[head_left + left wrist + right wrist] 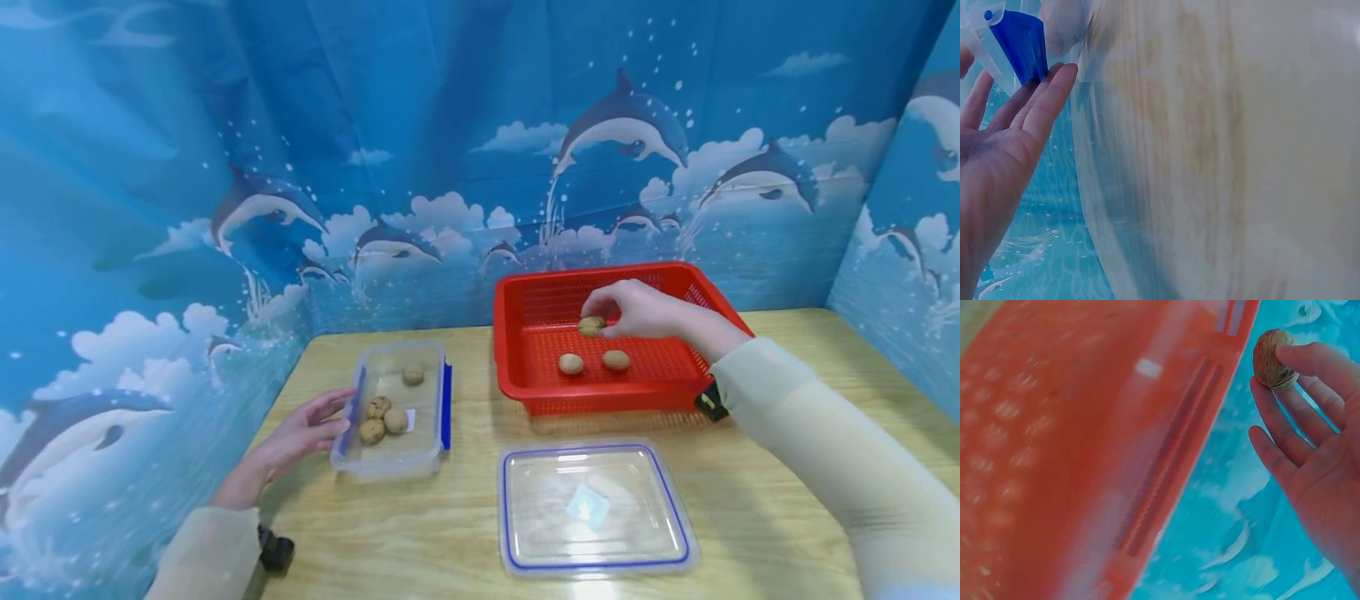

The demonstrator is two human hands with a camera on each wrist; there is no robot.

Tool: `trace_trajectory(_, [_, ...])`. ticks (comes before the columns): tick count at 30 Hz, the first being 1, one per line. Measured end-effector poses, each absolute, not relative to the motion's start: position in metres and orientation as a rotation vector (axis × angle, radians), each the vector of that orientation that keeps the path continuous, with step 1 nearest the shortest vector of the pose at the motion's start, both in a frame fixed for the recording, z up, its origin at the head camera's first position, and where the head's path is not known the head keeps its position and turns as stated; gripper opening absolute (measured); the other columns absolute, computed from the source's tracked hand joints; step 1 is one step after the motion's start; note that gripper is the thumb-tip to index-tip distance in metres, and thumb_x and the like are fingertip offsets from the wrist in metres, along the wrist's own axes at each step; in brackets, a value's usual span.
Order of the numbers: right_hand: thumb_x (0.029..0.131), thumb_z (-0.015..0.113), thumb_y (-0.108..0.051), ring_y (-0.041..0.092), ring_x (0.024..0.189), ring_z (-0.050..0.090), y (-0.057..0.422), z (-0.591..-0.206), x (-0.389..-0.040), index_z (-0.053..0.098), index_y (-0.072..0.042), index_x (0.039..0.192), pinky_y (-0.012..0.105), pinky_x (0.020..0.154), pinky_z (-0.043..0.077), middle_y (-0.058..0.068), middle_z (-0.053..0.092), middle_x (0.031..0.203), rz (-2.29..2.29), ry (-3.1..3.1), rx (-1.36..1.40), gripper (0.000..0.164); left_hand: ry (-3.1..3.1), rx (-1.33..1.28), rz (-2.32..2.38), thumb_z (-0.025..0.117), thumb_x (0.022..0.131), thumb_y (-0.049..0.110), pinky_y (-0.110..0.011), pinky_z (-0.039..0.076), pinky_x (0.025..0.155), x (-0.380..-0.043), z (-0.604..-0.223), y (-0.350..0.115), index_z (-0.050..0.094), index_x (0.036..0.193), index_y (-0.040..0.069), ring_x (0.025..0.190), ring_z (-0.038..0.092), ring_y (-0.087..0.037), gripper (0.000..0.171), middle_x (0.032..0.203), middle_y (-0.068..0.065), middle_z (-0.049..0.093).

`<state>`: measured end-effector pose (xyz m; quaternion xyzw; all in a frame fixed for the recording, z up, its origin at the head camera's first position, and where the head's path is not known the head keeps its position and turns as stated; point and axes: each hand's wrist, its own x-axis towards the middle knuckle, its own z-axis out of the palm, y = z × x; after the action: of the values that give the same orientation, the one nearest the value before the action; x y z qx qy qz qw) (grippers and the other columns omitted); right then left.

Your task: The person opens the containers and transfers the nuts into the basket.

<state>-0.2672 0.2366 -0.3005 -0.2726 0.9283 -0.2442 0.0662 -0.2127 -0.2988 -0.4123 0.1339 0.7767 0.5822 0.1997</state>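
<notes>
Over the red basket, my right hand pinches a walnut between thumb and fingertips; the right wrist view shows that ridged brown walnut plainly. Two more walnuts lie in the basket, one walnut left of the other walnut. At the left, my left hand rests its fingers against the side of a clear plastic container. Several walnuts sit inside, with a lone walnut farther back. In the left wrist view, nearly straight fingers touch the container's blue clip.
A clear lid with a blue seal lies flat on the wooden table, in front of the basket. Another blue clip hangs on the container's right side. A blue dolphin-print curtain stands behind and along both sides of the table.
</notes>
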Motion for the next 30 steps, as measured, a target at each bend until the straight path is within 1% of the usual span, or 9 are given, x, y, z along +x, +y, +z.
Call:
trace_trajectory(4, [0.084, 0.073, -0.004, 0.025, 0.098, 0.059, 0.259, -0.313, -0.265, 0.069, -0.008, 0.111, 0.045, 0.083, 0.052, 0.003, 0.066, 0.105, -0.745, 2.835, -0.762, 0.027, 2.165, 0.374, 1.636, 0.054, 0.101, 0.014, -0.05, 0.043, 0.099, -0.211, -0.413, -0.299, 0.02, 0.153, 0.0, 0.136, 0.026, -0.047, 0.063, 0.157, -0.026, 0.013])
trace_trajectory(9, [0.084, 0.073, -0.002, 0.026, 0.095, 0.06, 0.285, -0.328, -0.265, 0.068, -0.003, 0.111, 0.043, 0.08, 0.054, 0.006, 0.066, 0.104, -0.78, 2.852, -0.656, 0.027, 2.161, 0.383, 1.642, 0.053, 0.101, 0.013, -0.051, 0.042, 0.1, -0.21, -0.411, -0.299, 0.019, 0.153, -0.001, 0.136, 0.025, -0.048, 0.064, 0.157, -0.027, 0.012])
trace_trajectory(12, [0.084, 0.072, 0.0, 0.028, 0.096, 0.061, 0.299, -0.338, -0.266, 0.066, 0.001, 0.112, 0.041, 0.077, 0.055, 0.01, 0.066, 0.106, -0.824, 2.843, -0.587, 0.029, 2.161, 0.389, 1.638, 0.053, 0.101, 0.013, -0.052, 0.042, 0.1, -0.21, -0.41, -0.298, 0.019, 0.153, -0.001, 0.136, 0.025, -0.048, 0.063, 0.156, -0.028, 0.012])
trace_trajectory(18, [0.084, 0.07, 0.003, 0.033, 0.096, 0.062, 0.316, -0.354, -0.27, 0.063, 0.005, 0.113, 0.039, 0.075, 0.057, 0.016, 0.064, 0.108, -0.885, 2.814, -0.511, 0.03, 2.159, 0.384, 1.641, 0.053, 0.101, 0.013, -0.052, 0.041, 0.1, -0.21, -0.41, -0.298, 0.02, 0.153, -0.001, 0.136, 0.025, -0.049, 0.063, 0.156, -0.028, 0.013])
trace_trajectory(23, [0.083, 0.071, 0.002, 0.031, 0.094, 0.062, 0.322, -0.366, -0.274, 0.065, 0.005, 0.111, 0.043, 0.078, 0.056, 0.014, 0.065, 0.105, -0.878, 2.816, -0.463, 0.029, 2.159, 0.381, 1.638, 0.053, 0.101, 0.014, -0.051, 0.042, 0.1, -0.21, -0.41, -0.298, 0.02, 0.153, 0.0, 0.136, 0.026, -0.047, 0.063, 0.156, -0.027, 0.013])
trace_trajectory(30, [0.082, 0.074, -0.001, 0.032, 0.095, 0.06, 0.328, -0.379, -0.279, 0.067, 0.002, 0.107, 0.048, 0.082, 0.054, 0.013, 0.066, 0.103, -0.839, 2.797, -0.423, 0.026, 2.158, 0.396, 1.631, 0.052, 0.102, 0.014, -0.05, 0.043, 0.099, -0.21, -0.411, -0.299, 0.02, 0.153, 0.001, 0.136, 0.028, -0.046, 0.062, 0.156, -0.028, 0.012])
